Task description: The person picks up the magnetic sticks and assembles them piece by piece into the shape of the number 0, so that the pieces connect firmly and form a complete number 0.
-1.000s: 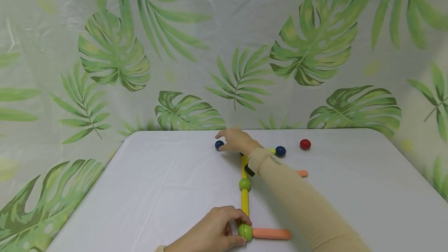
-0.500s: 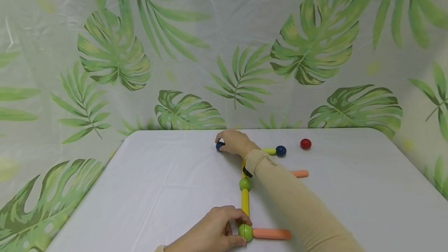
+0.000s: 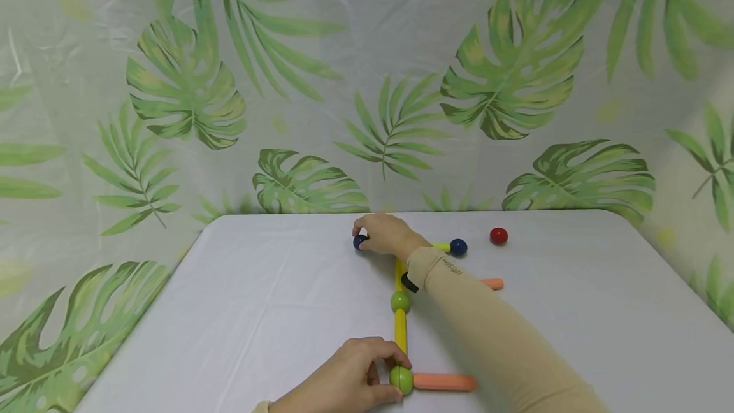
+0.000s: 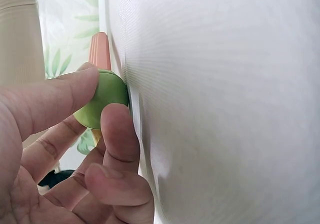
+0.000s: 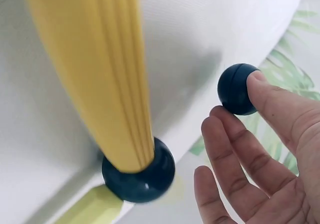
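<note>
Nearest, a green ball [image 3: 401, 380] is pinched by the left hand [image 3: 355, 371], with an orange stick [image 3: 444, 382] joined to its right. Beyond it, a second green ball [image 3: 400, 301] is linked by a yellow stick [image 3: 401, 330]. Near the table's [image 3: 275, 292] far edge, a blue ball [image 3: 360, 242] is held by the right hand [image 3: 387, 235] — between thumb and finger — and a red ball [image 3: 499, 236] is seen well to the right.

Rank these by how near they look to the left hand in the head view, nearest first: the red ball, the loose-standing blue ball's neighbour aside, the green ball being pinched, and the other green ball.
1. Pinched green ball: between the left hand's thumb and fingers.
2. Other green ball: farther up the table.
3. Red ball: far right.
</note>
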Tool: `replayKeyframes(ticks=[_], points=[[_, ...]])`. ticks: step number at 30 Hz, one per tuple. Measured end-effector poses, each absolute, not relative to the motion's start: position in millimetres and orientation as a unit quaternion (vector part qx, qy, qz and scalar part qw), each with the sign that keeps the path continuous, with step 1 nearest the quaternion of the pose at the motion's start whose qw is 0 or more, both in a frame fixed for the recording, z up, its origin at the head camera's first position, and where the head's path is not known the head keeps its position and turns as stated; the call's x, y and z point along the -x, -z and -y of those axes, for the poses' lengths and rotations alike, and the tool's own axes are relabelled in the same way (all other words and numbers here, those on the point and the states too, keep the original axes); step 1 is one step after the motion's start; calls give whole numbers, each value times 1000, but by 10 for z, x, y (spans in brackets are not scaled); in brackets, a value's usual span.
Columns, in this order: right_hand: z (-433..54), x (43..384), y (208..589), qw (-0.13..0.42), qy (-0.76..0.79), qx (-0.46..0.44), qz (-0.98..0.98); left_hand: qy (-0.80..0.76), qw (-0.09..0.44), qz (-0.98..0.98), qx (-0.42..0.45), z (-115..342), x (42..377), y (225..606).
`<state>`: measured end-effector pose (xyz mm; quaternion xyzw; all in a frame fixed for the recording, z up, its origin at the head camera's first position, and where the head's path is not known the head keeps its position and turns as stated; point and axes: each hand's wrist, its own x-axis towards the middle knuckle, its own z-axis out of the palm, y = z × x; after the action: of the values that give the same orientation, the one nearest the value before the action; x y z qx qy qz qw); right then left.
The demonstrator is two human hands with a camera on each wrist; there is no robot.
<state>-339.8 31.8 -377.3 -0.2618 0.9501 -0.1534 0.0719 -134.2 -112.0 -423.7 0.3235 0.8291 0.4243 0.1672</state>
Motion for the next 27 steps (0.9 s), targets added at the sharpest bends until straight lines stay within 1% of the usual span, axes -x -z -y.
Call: replayKeyframes(ticks=[5,10,15,20,25,27], points=[[-480,3327,3675,79,182,274,-941,-431,169,-824,-327,1116,1350,4250],[-721,3290,3563,83,211,279,-933,-431,168,-824,-328,1110,1356,4254],[-991,3261,3483,83,234,278,-928,-437,178,-821,-321,1113,1356,4251],[-1259,3191,3489,82,256,285,-920,-441,189,-820,-312,1112,1347,4260],[-1496,3049,3489,67,248,280,-925,-436,195,-825,-300,1100,1349,4248],[-1583,2983,3484,70,248,278,-925,-433,198,-828,-295,1094,1350,4234]])
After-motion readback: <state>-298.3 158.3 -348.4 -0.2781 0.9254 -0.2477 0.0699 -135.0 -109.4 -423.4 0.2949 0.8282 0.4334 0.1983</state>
